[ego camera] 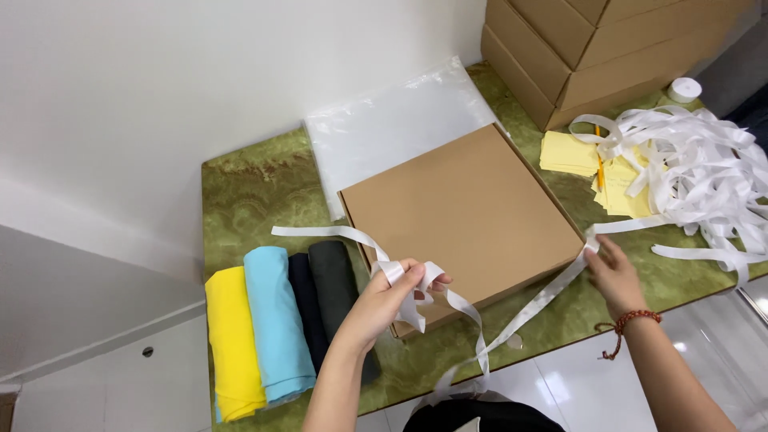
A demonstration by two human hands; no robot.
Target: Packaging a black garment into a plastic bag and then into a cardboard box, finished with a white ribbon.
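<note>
A closed flat cardboard box lies on a green marbled table. The left hand pinches a looped white ribbon at the box's near corner; the right hand pinches the same ribbon at the right edge. Rolled cloths lie left, stacked boxes behind.

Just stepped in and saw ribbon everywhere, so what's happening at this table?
A person is working white ribbon at a closed flat cardboard box on the green table. The left hand pinches a ribbon loop at the box's near corner; the right hand holds the ribbon at its right edge. Rolled cloths lie alongside.
</note>
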